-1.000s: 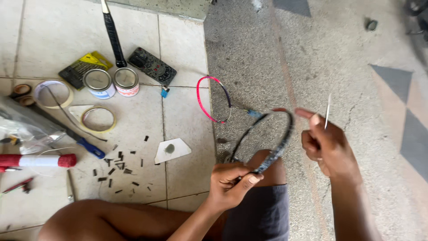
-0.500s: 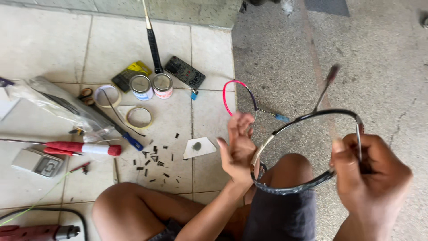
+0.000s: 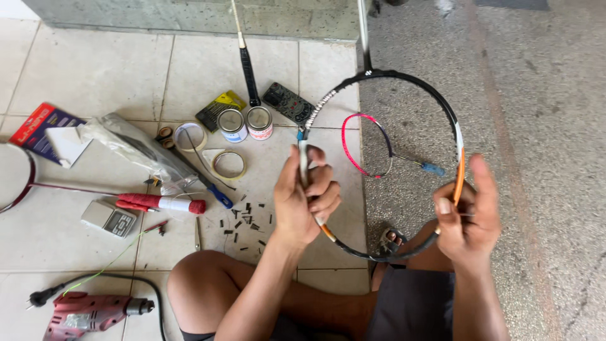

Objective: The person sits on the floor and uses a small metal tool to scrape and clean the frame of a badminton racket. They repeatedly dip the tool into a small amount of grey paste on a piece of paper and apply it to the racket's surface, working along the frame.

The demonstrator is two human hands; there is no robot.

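Note:
I hold an unstrung racket frame, black with white and orange sections, upright in front of me, its shaft pointing away. My left hand grips the frame's left side, fingers curled around the rim. My right hand grips the orange section on the right side. Behind the frame, a smaller pink and black racket head with a blue-tipped end lies on the rough grey floor. My bent knee is below the hands.
On the tiles to the left lie two small tins, tape rolls, a dark phone-like case, scattered black grommet bits, a red-handled tool, a small scale, a red power drill and a plastic bag.
The frame has turned from lying flat and edge-on to standing face-on. My left hand closed on its left rim and my right hand shifted up the right side.

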